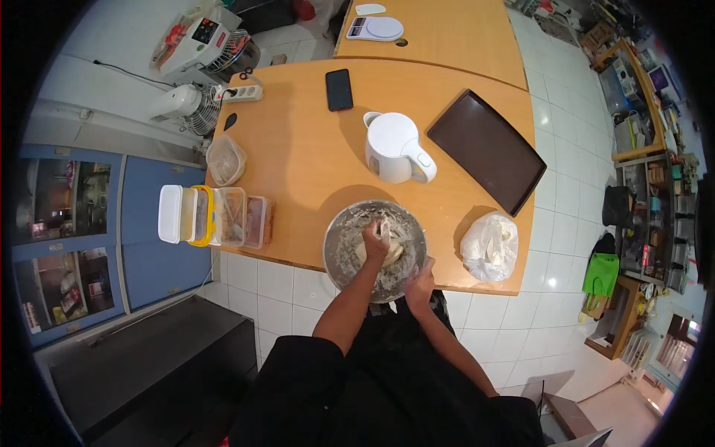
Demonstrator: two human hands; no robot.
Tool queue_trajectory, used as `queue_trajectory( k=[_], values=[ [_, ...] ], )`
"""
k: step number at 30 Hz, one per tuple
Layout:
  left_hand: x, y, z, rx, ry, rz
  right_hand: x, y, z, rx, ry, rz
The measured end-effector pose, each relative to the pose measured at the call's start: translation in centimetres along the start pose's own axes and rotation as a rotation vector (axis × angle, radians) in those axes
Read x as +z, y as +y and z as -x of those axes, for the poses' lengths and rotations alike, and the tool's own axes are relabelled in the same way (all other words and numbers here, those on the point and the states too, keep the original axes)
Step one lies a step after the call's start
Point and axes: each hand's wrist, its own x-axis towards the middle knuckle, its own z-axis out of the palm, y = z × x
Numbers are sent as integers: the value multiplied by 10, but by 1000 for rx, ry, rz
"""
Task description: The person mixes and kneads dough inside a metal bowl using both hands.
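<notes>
A round metal bowl (333, 257) stands at the table's front edge, its inner wall smeared with flour and bits of dough. Inside it lies a pale lump of dough (392, 253). My left hand (377, 241) is down in the bowl on the dough, its fingers bent together and coated with dough. My right hand (421, 281) is closed on the bowl's rim at the lower right. Behind the bowl is a white electric kettle (392, 141), and to the right a plastic bag (489, 247) with whitish contents.
A dark tray (488, 149) lies at the table's right. Plastic containers (232, 216) line the left edge. Farther back are a black phone (339, 90), a power strip (244, 93) and, on the second table, a kitchen scale (375, 29).
</notes>
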Motion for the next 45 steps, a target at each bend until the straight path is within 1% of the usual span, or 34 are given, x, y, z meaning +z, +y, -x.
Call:
queue_trajectory(
  k=[2,4,5,6,8,9,12,15,18,21,24,27,30,33,35,36,39,42,45],
  values=[
    [3,-16,9,-46,37,115,4,5,3,-31,37,22],
    [-7,-7,10,-340,-30,551,4,7,5,-59,51,18],
    [-9,1,20,-376,11,658,4,8,5,-74,47,5],
    [-17,24,23,-414,51,765,4,9,5,-89,42,-8],
    [-28,41,23,-611,31,819,3,8,5,-79,53,-8],
    [-30,36,25,-709,20,843,2,6,5,-74,58,-9],
    [-31,16,29,-379,-153,443,-2,3,7,12,26,-12],
    [-63,71,25,-275,-468,498,1,10,10,-60,19,-10],
    [-85,116,24,-40,-479,272,-4,5,12,-48,-24,16],
    [-99,132,19,38,-519,166,1,14,15,-95,11,-3],
    [-108,136,23,182,-535,-312,0,13,15,-49,-14,-55],
    [-114,144,28,97,-738,-591,0,10,14,-23,-7,-77],
    [-122,158,34,89,-782,-629,-3,6,15,-32,10,-58],
    [-113,145,39,-124,-950,-695,-2,7,16,23,-40,-66],
    [-95,110,50,120,-848,-847,-2,4,15,73,-52,-56],
    [-94,110,49,243,-796,-920,-1,4,16,102,-57,-51],
    [-85,107,29,175,-906,-881,1,7,17,-21,24,3],
    [-92,98,18,111,-823,-641,3,10,18,-41,26,-12],
    [-106,100,16,-40,-765,-483,0,10,14,50,27,37]
  ],
)
